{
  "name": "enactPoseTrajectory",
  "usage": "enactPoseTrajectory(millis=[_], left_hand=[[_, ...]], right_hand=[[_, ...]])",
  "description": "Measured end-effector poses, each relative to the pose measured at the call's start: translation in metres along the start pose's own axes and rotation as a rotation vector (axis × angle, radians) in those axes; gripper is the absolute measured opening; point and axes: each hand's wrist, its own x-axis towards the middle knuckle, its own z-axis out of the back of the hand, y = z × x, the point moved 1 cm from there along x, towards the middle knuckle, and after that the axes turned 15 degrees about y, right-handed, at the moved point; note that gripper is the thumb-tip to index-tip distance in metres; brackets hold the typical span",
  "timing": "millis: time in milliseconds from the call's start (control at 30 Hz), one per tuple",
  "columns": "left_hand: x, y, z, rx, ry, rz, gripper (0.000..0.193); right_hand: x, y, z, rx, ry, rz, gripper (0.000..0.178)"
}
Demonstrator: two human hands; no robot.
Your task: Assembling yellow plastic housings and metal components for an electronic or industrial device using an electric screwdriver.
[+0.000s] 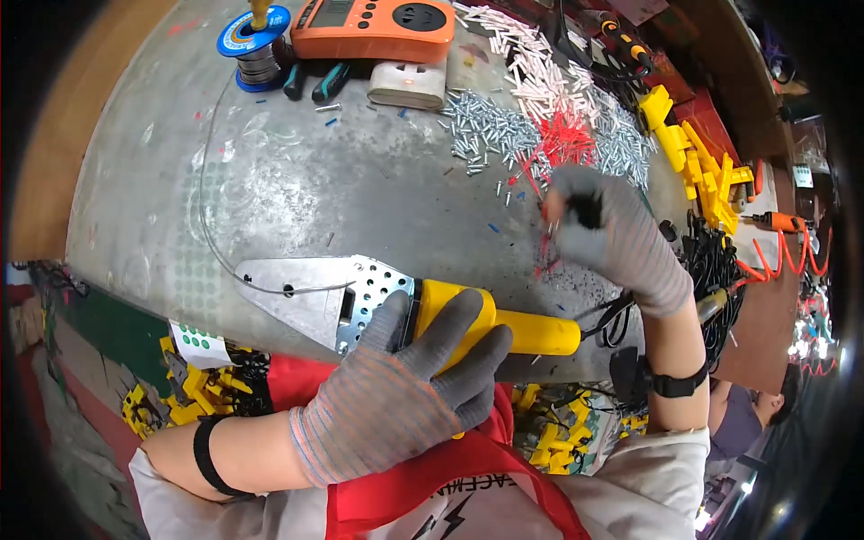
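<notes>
My left hand (409, 382), in a grey striped work glove, is wrapped over the yellow body of a heating tool (540, 332). A flat, pointed metal plate (283, 283) and a perforated metal bracket (382, 286) extend from the tool toward the left. The tool lies near the table's front edge, its cord leaving the handle at the right. Over the table beside the red wires (565, 139), my right hand (612, 225) is gloved too, its fingers curled together and slightly blurred. Whatever lies between those fingertips is too small to make out.
Loose silver screws (490, 126) and pale sleeves (531, 67) are heaped at the back right. A solder spool (256, 54), an orange meter (373, 31), teal-handled pliers (331, 83) and a white socket block (407, 84) stand at the back. Yellow plastic parts (697, 162) line the right.
</notes>
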Motion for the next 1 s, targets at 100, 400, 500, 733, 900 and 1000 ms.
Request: enactPoseTrajectory(millis=[100,400,500,733,900,1000], left_hand=[[-0.002,0.000,0.003,-0.007,0.013,0.012,0.016],[-0.001,-0.002,0.002,0.006,0.036,-0.041,0.016],[-0.003,0.000,0.006,0.003,0.064,-0.038,0.017],[-0.003,0.001,0.002,0.022,0.094,-0.038,0.018],[0.001,-0.003,-0.002,0.072,0.064,-0.014,0.019],[0.000,-0.005,-0.001,0.049,0.061,0.002,0.022]], right_hand=[[0.004,0.027,-0.006,-0.029,0.325,0.198,0.005],[0.018,-0.033,0.032,0.050,-0.028,-0.120,0.013],[0.011,-0.030,0.035,0.436,0.011,-0.044,0.009],[0.003,0.029,0.008,0.265,0.506,0.012,0.013],[0.030,0.050,-0.010,0.024,0.702,0.080,0.017],[0.034,0.056,-0.014,-0.010,0.717,0.084,0.019]])
